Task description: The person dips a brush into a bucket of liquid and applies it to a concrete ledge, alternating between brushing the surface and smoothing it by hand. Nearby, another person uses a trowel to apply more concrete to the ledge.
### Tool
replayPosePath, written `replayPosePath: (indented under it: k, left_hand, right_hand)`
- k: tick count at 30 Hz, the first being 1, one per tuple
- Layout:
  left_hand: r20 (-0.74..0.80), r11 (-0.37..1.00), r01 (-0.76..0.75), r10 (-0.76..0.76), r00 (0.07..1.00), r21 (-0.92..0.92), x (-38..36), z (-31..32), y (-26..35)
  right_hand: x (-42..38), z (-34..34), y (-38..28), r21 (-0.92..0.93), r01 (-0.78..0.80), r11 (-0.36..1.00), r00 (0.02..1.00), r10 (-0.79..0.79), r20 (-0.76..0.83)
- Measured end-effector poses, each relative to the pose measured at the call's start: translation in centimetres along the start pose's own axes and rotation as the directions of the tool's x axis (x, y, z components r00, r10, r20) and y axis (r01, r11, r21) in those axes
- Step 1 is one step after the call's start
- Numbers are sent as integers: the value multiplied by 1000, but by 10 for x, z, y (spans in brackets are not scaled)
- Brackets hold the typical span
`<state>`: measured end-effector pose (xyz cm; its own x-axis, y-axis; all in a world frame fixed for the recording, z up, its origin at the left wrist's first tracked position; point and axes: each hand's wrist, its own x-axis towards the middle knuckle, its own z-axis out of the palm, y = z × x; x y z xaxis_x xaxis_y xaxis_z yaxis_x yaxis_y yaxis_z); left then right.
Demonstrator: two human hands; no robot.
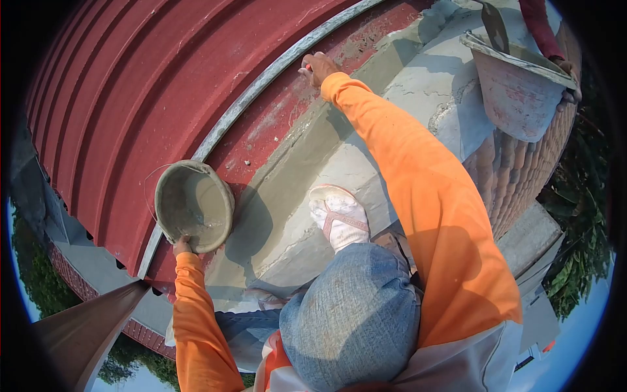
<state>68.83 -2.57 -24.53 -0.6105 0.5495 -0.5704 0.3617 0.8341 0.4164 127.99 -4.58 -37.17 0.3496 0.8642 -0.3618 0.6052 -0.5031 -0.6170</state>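
A wide strip of wet cement is left open through the middle of the frame, between the right hand at top centre and the foot. At left centre the way is blocked by the pan, gripped by the left hand. At upper right room is taken by a bucket held by another person's hand. The red roof at upper left lies unobstructed.
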Motion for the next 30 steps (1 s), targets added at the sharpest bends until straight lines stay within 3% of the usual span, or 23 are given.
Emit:
replayPosePath:
  k: [2,4,6,9,11,12,14,15,17,18,20,21,23,24,25,26,28,30]
  left_hand:
    - [13,1000,27,-27,1000,8,-15,5,11]
    - [-2,998,49,-49,999,-34,-18,9,10]
    - [-19,995,70,-71,997,-69,-9,4,4]
    - [53,998,13,-9,999,-69,-4,-3,4]
    - [112,993,117,-115,987,-12,-29,7,23]
    - [149,987,159,-153,977,-29,-27,4,22]
    - [168,980,189,-176,970,-62,-29,4,21]
    - [192,972,216,-195,962,-93,-27,3,24]
    - [190,975,209,-193,962,-68,-3,-4,9]
    - [188,974,221,-207,960,-58,7,-9,5]
    - [209,975,213,-198,958,-55,-7,-6,16]
    - [233,974,212,-189,954,-76,-14,-4,19]
    - [260,981,184,-163,952,-58,-12,-8,17]
    - [286,987,154,-134,949,-49,-10,-8,16]
    - [296,987,148,-124,947,-60,-14,-6,20]
    - [342,989,131,-103,934,-63,-23,-4,24]
    - [392,991,105,-63,918,-86,-27,-5,24]
    - [465,998,60,-59,883,13,-24,-11,26]
  right_hand:
    - [8,-1,25,-56,-22,998,1000,22,5]
    - [3,2,24,-304,126,944,969,-51,243]
    - [-29,27,1,-314,286,905,931,-186,313]
    - [-103,56,-69,-133,416,899,788,-284,545]
    - [-155,85,-109,-22,561,828,701,-460,545]
    - [-170,89,-131,142,539,830,593,-494,636]
    - [-188,84,-168,306,446,841,534,-524,664]
    - [-186,86,-168,313,436,844,545,-524,655]
    - [-178,94,-165,556,87,826,771,-410,488]
    - [-164,90,-153,614,-79,786,808,-311,501]
    - [-136,79,-110,604,-401,689,742,-142,655]
    - [-124,77,-80,580,-422,697,759,-78,646]
    - [-99,49,-11,459,-209,863,875,-44,482]
    - [-91,19,10,518,-439,734,832,115,542]
    - [-82,-5,35,539,-432,723,868,172,465]
    - [-73,-37,46,287,-296,911,930,205,306]
    - [-70,-73,52,111,-140,984,988,146,-51]
    - [-73,-92,16,76,-127,989,983,135,-122]
